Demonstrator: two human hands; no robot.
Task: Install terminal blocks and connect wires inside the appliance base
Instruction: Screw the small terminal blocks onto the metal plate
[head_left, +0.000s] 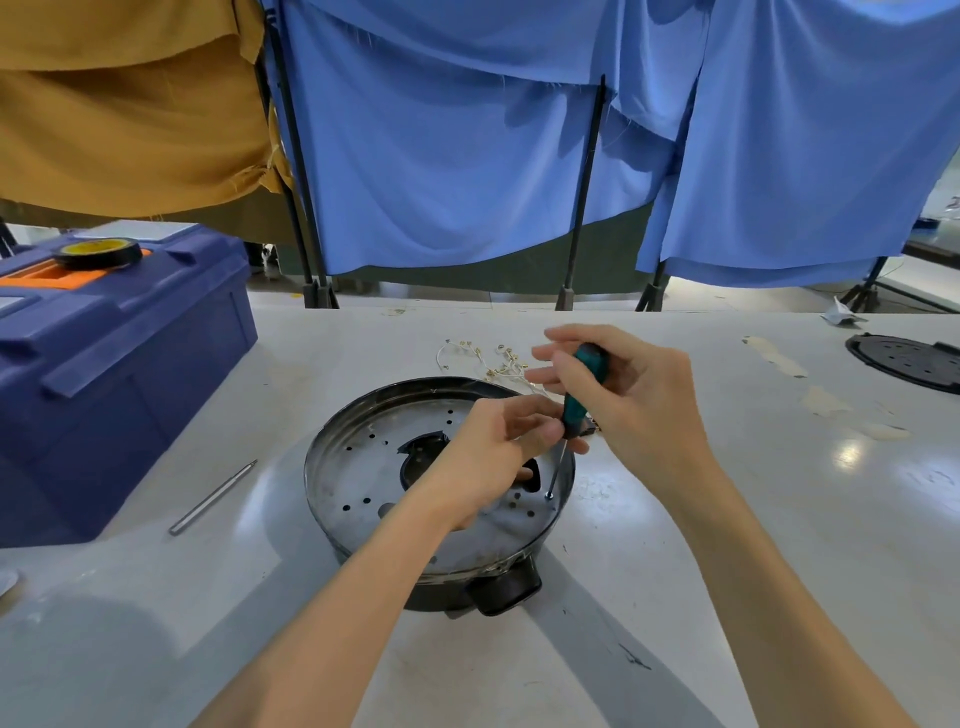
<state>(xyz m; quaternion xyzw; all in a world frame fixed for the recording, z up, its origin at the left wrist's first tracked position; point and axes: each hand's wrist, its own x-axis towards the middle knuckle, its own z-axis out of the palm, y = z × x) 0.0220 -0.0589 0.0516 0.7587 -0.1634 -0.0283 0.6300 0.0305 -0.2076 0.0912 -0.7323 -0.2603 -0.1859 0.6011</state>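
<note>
A round metal appliance base (363, 467) with several holes and a black centre opening lies upside down on the white table. My right hand (623, 384) grips the green handle of a screwdriver (582, 395), whose tip stands on a screw (549, 496) at the base's right side. My left hand (498, 447) pinches the lower end of the screwdriver handle above the base. Thin white wires with brass terminals (488, 358) lie on the table just behind the base. I cannot make out any terminal block.
A blue toolbox (104, 374) stands at the left with a roll of black tape (98, 253) on its lid. A metal rod (213, 496) lies beside it. A black perforated cover (909, 361) sits at the far right. Blue and tan cloths hang behind the table.
</note>
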